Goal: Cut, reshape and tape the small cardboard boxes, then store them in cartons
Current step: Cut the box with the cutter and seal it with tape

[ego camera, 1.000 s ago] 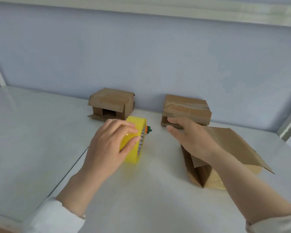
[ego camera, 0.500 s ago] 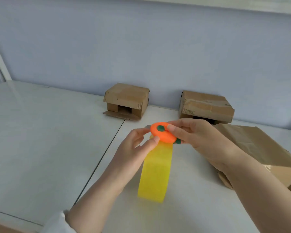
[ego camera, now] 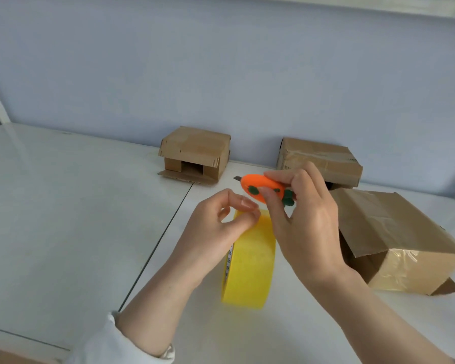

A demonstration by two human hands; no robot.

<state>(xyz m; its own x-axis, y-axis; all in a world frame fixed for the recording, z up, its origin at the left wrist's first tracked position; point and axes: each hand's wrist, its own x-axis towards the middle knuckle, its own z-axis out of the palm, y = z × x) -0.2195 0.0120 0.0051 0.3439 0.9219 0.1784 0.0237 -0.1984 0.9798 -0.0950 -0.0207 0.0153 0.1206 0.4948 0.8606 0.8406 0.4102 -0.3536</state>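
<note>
The right hand (ego camera: 307, 224) is holding an orange carrot-shaped cutter (ego camera: 263, 189) above the middle of the worktop (ego camera: 63, 219), its grip closing round the handle with thumb below and fingers on top, and a short blade is sticking out toward the left. The left hand (ego camera: 221, 227) is hovering just under it with fingers curled, thumb and forefinger meeting at the top rim of the yellow tape roll (ego camera: 250, 269); whether that grip is actually pinching the tape I cannot tell from here. The roll is standing on edge toward the near edge of the worktop, between the two forearms. A small cardboard box (ego camera: 195, 153) with an open front is sitting at the far edge against the wall (ego camera: 221, 74), and a taped box (ego camera: 318, 160) is sitting to its right along the same edge. An open box (ego camera: 394, 240) is lying on its side toward the right edge, mouth facing the right hand.
</note>
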